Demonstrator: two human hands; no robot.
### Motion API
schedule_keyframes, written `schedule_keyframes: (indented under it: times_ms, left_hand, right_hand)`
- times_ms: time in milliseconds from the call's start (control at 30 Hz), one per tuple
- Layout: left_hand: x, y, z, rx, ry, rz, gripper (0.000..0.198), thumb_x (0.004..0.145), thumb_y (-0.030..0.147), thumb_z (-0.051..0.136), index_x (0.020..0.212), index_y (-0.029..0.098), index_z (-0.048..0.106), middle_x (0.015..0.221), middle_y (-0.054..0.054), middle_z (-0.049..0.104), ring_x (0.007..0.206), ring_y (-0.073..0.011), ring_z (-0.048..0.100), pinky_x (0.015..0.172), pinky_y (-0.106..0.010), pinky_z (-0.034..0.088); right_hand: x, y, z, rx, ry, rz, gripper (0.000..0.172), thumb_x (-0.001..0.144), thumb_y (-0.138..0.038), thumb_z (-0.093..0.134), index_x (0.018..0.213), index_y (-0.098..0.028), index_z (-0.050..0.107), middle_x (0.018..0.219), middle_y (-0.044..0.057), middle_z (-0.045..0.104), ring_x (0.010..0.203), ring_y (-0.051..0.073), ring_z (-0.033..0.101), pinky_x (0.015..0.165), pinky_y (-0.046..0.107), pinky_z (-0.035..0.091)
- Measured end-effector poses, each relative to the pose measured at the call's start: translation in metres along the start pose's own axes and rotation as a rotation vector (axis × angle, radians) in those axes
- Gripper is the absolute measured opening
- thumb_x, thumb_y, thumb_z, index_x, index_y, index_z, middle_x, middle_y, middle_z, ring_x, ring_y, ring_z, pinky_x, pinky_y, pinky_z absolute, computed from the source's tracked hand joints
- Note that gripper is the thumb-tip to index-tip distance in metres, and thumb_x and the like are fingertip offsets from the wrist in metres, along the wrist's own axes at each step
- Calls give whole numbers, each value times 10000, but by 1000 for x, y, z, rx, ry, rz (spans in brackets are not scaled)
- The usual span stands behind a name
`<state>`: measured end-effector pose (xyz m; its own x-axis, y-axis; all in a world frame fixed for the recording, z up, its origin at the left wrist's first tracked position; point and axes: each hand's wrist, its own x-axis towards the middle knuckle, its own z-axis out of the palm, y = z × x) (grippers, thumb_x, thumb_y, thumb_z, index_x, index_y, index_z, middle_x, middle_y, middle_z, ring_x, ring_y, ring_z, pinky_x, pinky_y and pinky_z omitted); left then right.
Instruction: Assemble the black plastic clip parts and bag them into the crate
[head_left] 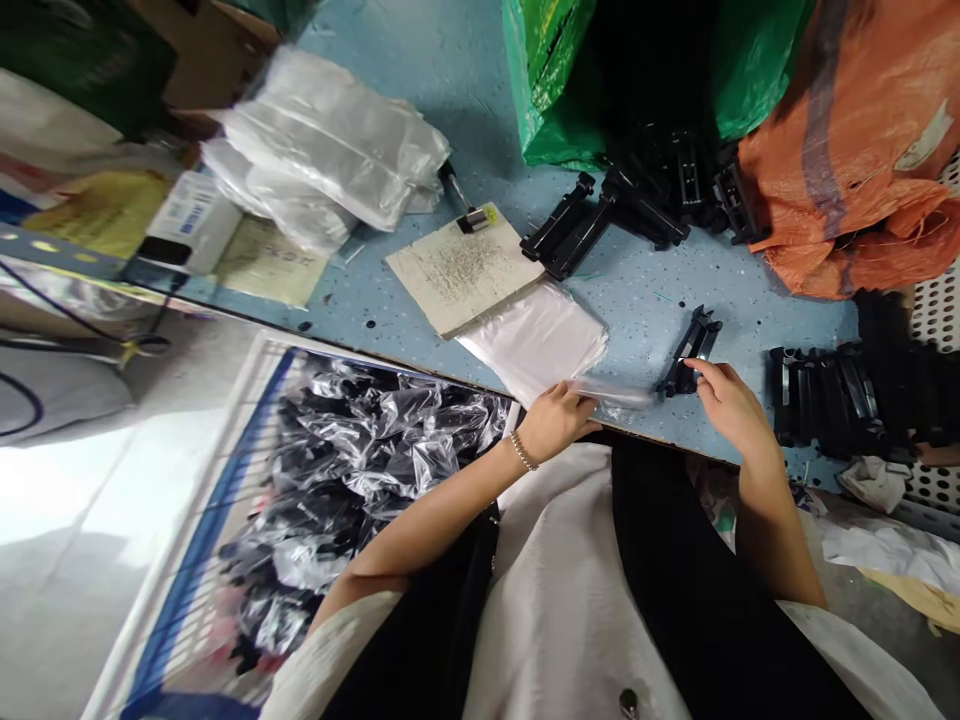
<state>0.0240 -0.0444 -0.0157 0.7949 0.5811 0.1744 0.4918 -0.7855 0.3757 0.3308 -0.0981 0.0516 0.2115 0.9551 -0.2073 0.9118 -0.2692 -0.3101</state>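
Note:
Near the table's front edge, my left hand (556,424) is closed on the edge of a clear plastic bag (619,392). That bag stretches to the right over the tabletop, beside a stack of flat clear bags (544,340). Further right, my right hand (731,405) has its thumb and index finger on a black plastic part (691,352), which lies tilted on the table just beyond the bag's end. The undersides of the fingers are partly hidden. A worn board (465,270) with a metal clip rests on the back of the bag stack.
More black parts (574,225) spill from a green bag (551,90) at the back. An orange sack (847,150) stands right, near a row of black parts (825,395). Clear bags (337,140) lie back left. Below the edge, a wire basket (180,560) holds bagged black items.

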Motion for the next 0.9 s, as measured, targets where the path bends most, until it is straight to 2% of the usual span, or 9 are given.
schedule_keyframes:
  times_ms: [233, 300, 433, 500, 567, 633, 700, 800, 900]
  left_hand:
    - [-2, 7, 12, -118, 147, 109, 121, 999, 243, 581, 915, 187, 647, 1060, -77, 728, 934, -206, 680, 813, -365, 543]
    - [-2, 8, 12, -203, 164, 60, 120, 1011, 238, 540, 928, 185, 609, 1027, -84, 734, 921, -208, 696, 819, -363, 552]
    - [5, 8, -6, -571, 182, -143, 145, 1046, 282, 430, 969, 200, 522, 876, -62, 714, 754, -175, 700, 698, -299, 551]
    - [11, 2, -24, -729, 193, -230, 167, 1062, 342, 406, 999, 211, 490, 744, 1, 664, 604, -137, 644, 588, -248, 499]
    - [20, -12, -43, -750, 258, -302, 195, 1065, 385, 405, 1005, 214, 479, 677, 32, 612, 553, -116, 597, 558, -225, 460]
    - [31, -34, -58, -611, 329, -400, 192, 1056, 382, 429, 999, 209, 489, 683, 22, 599, 579, -125, 588, 588, -238, 461]
    - [42, -55, -66, -372, 370, -529, 151, 1035, 329, 469, 973, 198, 510, 747, -22, 622, 669, -166, 615, 669, -289, 491]
    - [49, -63, -59, -78, 454, -559, 107, 997, 277, 528, 946, 185, 543, 962, -119, 660, 918, -251, 641, 853, -399, 511]
    - [42, -40, -35, -116, 464, -330, 192, 967, 375, 608, 958, 189, 562, 1005, -115, 643, 967, -248, 625, 871, -389, 528]
  right_hand:
    - [-5, -16, 10, 95, 359, -167, 387, 963, -459, 586, 1282, -275, 704, 1311, 152, 559, 1243, 367, 489, 1086, 603, 428]
    - [-10, -30, 7, 202, 295, -264, 382, 974, -444, 582, 1306, -285, 685, 1314, 139, 585, 1278, 355, 493, 1109, 581, 433]
    - [-17, -59, 14, 462, -82, -526, 637, 845, -482, 760, 1424, -289, 577, 1435, 111, 566, 1380, 336, 489, 1180, 534, 414]
    - [-15, -72, 28, 578, -153, -448, 625, 806, -465, 791, 1370, -266, 608, 1388, 112, 611, 1337, 323, 545, 1150, 515, 450]
    - [-8, -82, 43, 744, -205, -250, 416, 847, -445, 727, 1203, -235, 681, 1194, 97, 703, 1142, 283, 667, 1017, 473, 545]
    - [3, -92, 55, 947, -321, -77, 298, 860, -470, 680, 1013, -214, 697, 972, 56, 735, 887, 229, 722, 817, 397, 602]
    - [17, -104, 63, 1107, -417, 28, 334, 806, -529, 712, 886, -209, 664, 813, 17, 713, 708, 189, 702, 646, 321, 580]
    - [41, -121, 70, 1174, -356, 115, 447, 698, -623, 772, 756, -217, 595, 629, -24, 628, 543, 153, 614, 515, 275, 501]
    - [61, -131, 72, 1087, -253, 118, 527, 712, -719, 719, 666, -236, 512, 512, -39, 551, 468, 141, 522, 481, 276, 435]
